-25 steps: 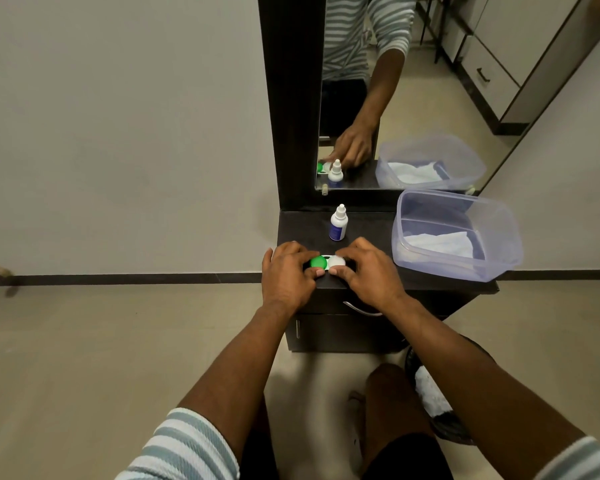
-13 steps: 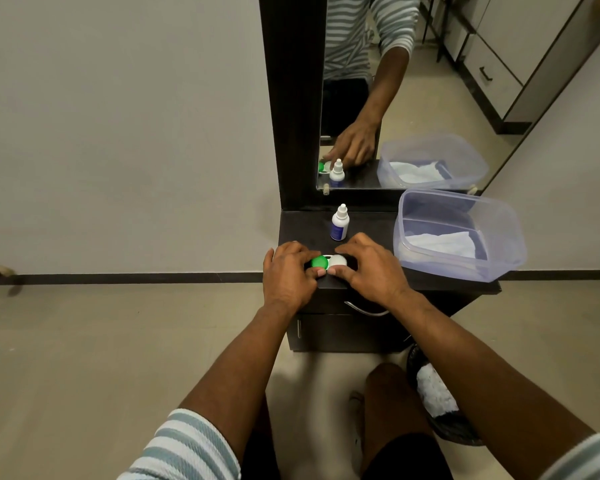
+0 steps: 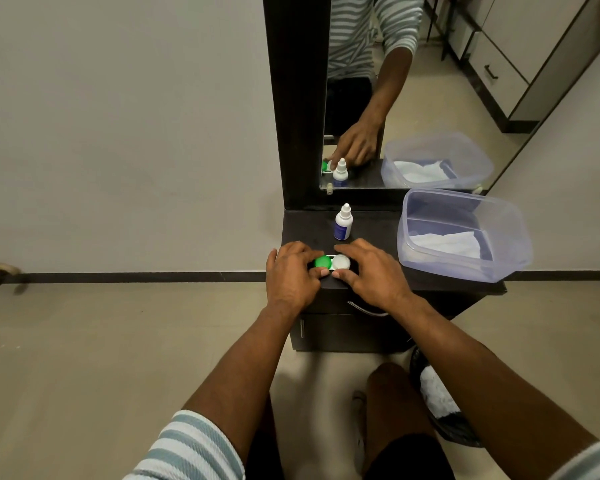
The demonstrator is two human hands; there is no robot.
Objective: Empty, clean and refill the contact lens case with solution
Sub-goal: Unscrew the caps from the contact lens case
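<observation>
A contact lens case (image 3: 332, 262) with one green cap and one white cap lies on the dark cabinet top (image 3: 305, 226), near its front edge. My left hand (image 3: 291, 277) pinches the green cap between thumb and fingers. My right hand (image 3: 371, 271) holds the white-cap side, fingers curled round it. A small white solution bottle (image 3: 343, 224) with a blue label stands upright just behind the case, untouched.
A clear plastic tub (image 3: 465, 233) with a white cloth inside sits on the cabinet's right side, overhanging the edge. A mirror (image 3: 395, 98) rises behind the cabinet. A dark bin (image 3: 444, 407) with white tissue stands on the floor at lower right, by my knee.
Both hands stay on the case. The fingers have shifted slightly, so more of the white cap shows now.
</observation>
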